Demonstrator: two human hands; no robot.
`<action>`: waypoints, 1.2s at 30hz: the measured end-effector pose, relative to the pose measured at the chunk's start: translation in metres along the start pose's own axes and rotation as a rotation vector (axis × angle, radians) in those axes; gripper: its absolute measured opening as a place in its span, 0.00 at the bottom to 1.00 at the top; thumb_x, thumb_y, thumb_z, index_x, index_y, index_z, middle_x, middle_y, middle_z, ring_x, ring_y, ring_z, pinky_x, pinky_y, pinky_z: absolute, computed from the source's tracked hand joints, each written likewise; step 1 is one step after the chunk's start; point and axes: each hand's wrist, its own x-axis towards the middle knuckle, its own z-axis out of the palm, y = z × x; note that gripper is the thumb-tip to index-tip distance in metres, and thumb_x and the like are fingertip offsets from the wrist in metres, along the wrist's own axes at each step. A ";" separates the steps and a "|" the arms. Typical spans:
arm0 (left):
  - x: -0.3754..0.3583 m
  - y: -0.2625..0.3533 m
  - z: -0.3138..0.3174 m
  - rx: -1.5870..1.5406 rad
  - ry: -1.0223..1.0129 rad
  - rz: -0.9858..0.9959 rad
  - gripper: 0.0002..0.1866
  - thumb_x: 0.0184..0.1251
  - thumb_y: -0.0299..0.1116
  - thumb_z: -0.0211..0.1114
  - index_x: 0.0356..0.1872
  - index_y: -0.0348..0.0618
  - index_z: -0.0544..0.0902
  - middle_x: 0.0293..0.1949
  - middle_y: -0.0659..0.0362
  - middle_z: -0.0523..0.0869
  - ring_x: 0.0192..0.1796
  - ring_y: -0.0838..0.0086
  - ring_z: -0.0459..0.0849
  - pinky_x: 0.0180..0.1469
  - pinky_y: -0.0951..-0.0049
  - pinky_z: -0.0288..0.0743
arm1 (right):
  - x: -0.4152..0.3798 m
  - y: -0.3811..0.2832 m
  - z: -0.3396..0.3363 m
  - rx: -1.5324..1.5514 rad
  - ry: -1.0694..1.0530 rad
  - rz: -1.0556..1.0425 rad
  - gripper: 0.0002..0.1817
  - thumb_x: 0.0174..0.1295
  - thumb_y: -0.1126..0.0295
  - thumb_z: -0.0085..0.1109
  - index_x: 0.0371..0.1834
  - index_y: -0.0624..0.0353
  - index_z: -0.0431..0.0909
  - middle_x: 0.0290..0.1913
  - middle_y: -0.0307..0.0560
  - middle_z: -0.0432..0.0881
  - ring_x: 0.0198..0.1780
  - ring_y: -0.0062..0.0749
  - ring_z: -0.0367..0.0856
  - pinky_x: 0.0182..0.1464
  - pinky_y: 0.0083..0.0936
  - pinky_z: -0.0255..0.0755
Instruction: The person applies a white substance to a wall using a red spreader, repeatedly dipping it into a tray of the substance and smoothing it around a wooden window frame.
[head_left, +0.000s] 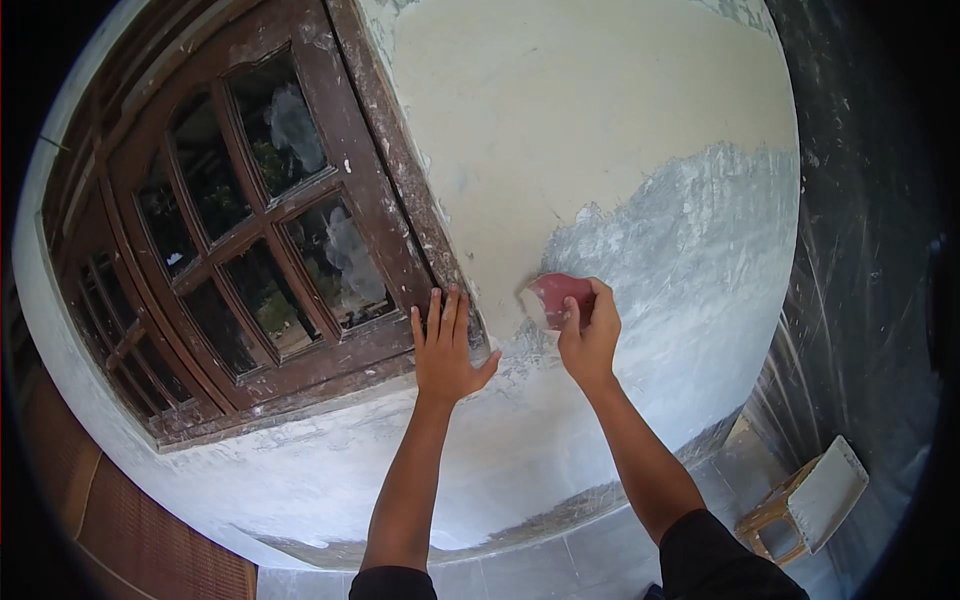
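Note:
My right hand (590, 332) grips a flat red putty scraper (566, 296) against the wall. Pale material covers the scraper's left end. Thumb and fingers are closed around its right side. Just left of it, my left hand (449, 350) is open, with fingers spread over the lower right corner of the brown wooden window frame (395, 342). Its thumb points toward the wall. Around the scraper, the wall (670, 240) is rough and grey-white, while a smoother cream-coloured coat (590, 90) covers the part above.
A small wooden stool (775, 520) stands at lower right with a white-smeared tray (828, 495) on it. Dark sheeting (860, 250) hangs along the right side. Grey floor tiles (520, 572) run below the wall. Woven brown matting (160, 525) is at lower left.

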 end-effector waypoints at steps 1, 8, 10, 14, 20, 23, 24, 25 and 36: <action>0.000 0.002 0.000 -0.001 -0.013 -0.006 0.53 0.50 0.55 0.72 0.73 0.33 0.62 0.78 0.47 0.59 0.80 0.49 0.52 0.76 0.35 0.39 | -0.006 -0.004 0.002 -0.006 -0.155 -0.151 0.15 0.65 0.80 0.57 0.54 0.70 0.72 0.43 0.62 0.80 0.42 0.50 0.83 0.46 0.34 0.77; 0.000 -0.001 0.002 0.001 0.014 0.009 0.53 0.50 0.55 0.72 0.74 0.33 0.61 0.77 0.47 0.59 0.80 0.49 0.52 0.76 0.35 0.39 | 0.002 0.010 -0.003 -0.025 0.051 0.001 0.16 0.65 0.82 0.55 0.56 0.71 0.71 0.44 0.57 0.81 0.41 0.38 0.82 0.45 0.30 0.77; 0.000 0.001 0.001 -0.007 0.009 0.008 0.53 0.51 0.55 0.71 0.74 0.33 0.61 0.77 0.46 0.60 0.80 0.48 0.53 0.76 0.36 0.39 | -0.009 0.005 0.004 -0.010 -0.134 -0.118 0.17 0.64 0.82 0.56 0.57 0.71 0.70 0.45 0.59 0.81 0.42 0.44 0.83 0.45 0.32 0.77; 0.000 0.001 0.000 -0.007 0.009 0.007 0.52 0.51 0.55 0.71 0.73 0.33 0.62 0.77 0.46 0.60 0.80 0.48 0.53 0.76 0.36 0.39 | 0.002 0.011 0.006 -0.059 -0.193 -0.155 0.17 0.65 0.78 0.57 0.56 0.71 0.70 0.46 0.63 0.79 0.45 0.56 0.81 0.48 0.39 0.75; -0.001 0.002 0.000 -0.008 0.016 0.014 0.53 0.50 0.54 0.72 0.73 0.33 0.62 0.77 0.46 0.60 0.80 0.48 0.53 0.76 0.36 0.39 | -0.008 0.002 -0.003 0.019 -0.174 -0.075 0.15 0.65 0.78 0.55 0.54 0.70 0.70 0.45 0.62 0.77 0.46 0.57 0.79 0.50 0.41 0.73; 0.002 0.002 -0.001 -0.020 0.024 -0.002 0.49 0.51 0.54 0.71 0.71 0.33 0.66 0.77 0.50 0.61 0.80 0.51 0.54 0.77 0.37 0.41 | -0.015 0.009 0.004 -0.192 -0.329 -0.307 0.15 0.65 0.78 0.58 0.53 0.70 0.70 0.43 0.60 0.80 0.43 0.51 0.82 0.46 0.37 0.76; 0.001 0.002 -0.002 -0.021 0.016 -0.005 0.49 0.51 0.54 0.71 0.71 0.33 0.66 0.77 0.50 0.60 0.80 0.51 0.54 0.77 0.37 0.41 | -0.011 0.016 0.002 -0.171 -0.213 -0.205 0.15 0.65 0.78 0.58 0.54 0.70 0.70 0.43 0.60 0.80 0.43 0.51 0.82 0.47 0.36 0.76; 0.001 0.002 -0.002 -0.021 0.009 -0.010 0.49 0.51 0.54 0.71 0.71 0.33 0.66 0.78 0.50 0.60 0.80 0.51 0.54 0.77 0.37 0.41 | -0.005 0.022 -0.004 -0.150 -0.098 -0.106 0.15 0.66 0.78 0.58 0.54 0.70 0.71 0.43 0.60 0.80 0.43 0.51 0.82 0.47 0.36 0.76; 0.001 0.000 -0.001 -0.006 -0.002 0.000 0.51 0.50 0.54 0.72 0.73 0.34 0.64 0.78 0.48 0.59 0.80 0.50 0.52 0.77 0.36 0.39 | -0.004 0.027 -0.012 -0.071 0.070 0.054 0.14 0.66 0.79 0.56 0.53 0.71 0.70 0.43 0.63 0.80 0.42 0.52 0.84 0.45 0.34 0.77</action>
